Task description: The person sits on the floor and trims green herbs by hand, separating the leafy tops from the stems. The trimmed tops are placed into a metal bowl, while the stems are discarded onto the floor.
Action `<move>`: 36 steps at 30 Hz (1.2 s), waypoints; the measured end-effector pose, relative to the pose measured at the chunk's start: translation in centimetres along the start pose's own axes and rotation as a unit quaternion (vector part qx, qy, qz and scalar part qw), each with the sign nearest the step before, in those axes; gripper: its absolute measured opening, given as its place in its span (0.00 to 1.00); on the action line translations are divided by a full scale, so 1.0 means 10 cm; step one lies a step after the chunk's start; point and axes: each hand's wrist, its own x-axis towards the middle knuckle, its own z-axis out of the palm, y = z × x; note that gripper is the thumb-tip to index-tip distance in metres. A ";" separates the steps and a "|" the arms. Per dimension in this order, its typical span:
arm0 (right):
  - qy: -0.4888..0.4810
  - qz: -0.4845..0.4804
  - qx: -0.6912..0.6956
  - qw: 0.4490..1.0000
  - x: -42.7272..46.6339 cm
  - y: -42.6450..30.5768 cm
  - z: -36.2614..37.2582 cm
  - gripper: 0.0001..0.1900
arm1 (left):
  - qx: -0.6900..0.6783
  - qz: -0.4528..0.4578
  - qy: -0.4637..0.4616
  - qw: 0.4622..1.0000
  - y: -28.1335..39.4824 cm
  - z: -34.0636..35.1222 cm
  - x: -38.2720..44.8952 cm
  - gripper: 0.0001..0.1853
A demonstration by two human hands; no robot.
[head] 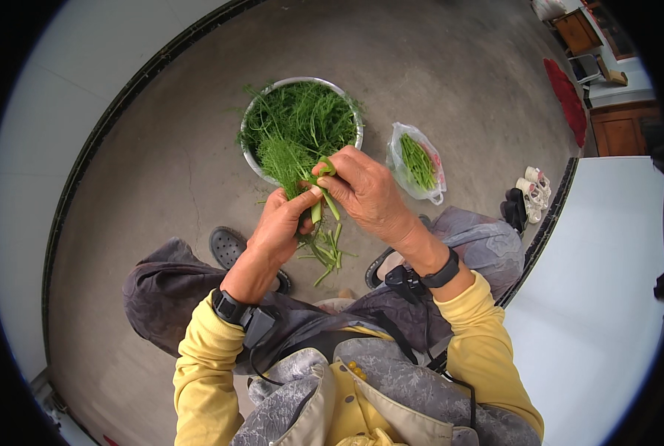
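My left hand (279, 223) grips a bunch of feathery green herbs (287, 161), likely fennel or dill, with its thick stalk ends pointing towards me. My right hand (365, 192) pinches a curled green stalk piece (326, 166) between thumb and forefinger, right beside the left thumb. Just beyond both hands a round metal basin (360, 134) on the floor is heaped with the same feathery greens (309, 114). To its right lies an open clear plastic bag (401, 181) with cut green stalks (417, 161) in it. Loose stalk pieces (329, 251) are scattered on the floor below my hands.
My feet in dark clogs (227, 245) stand either side of the loose stalks. Pale shoes (533, 189) and black shoes (513, 209) sit by the wall at the right. A red mat (566, 100) and wooden furniture (625, 128) are farther off at the upper right.
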 end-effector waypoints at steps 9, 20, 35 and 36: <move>-0.057 -0.052 -0.059 0.995 -0.03 0.00 0.00 0.09 | -0.101 -0.081 -0.037 0.991 -0.07 0.00 -0.02 0.07; -0.097 -0.010 -0.050 0.994 -0.04 0.11 0.03 0.07 | -0.157 -0.025 -0.040 0.986 -0.11 -0.10 0.05 0.07; -0.216 0.148 0.154 0.953 -0.02 0.23 -0.23 0.18 | -0.239 0.072 -0.093 0.964 0.18 -0.34 0.06 0.08; -0.218 0.166 0.127 0.953 -0.05 0.30 -0.29 0.17 | -0.272 0.094 -0.105 0.952 0.25 -0.39 0.06 0.08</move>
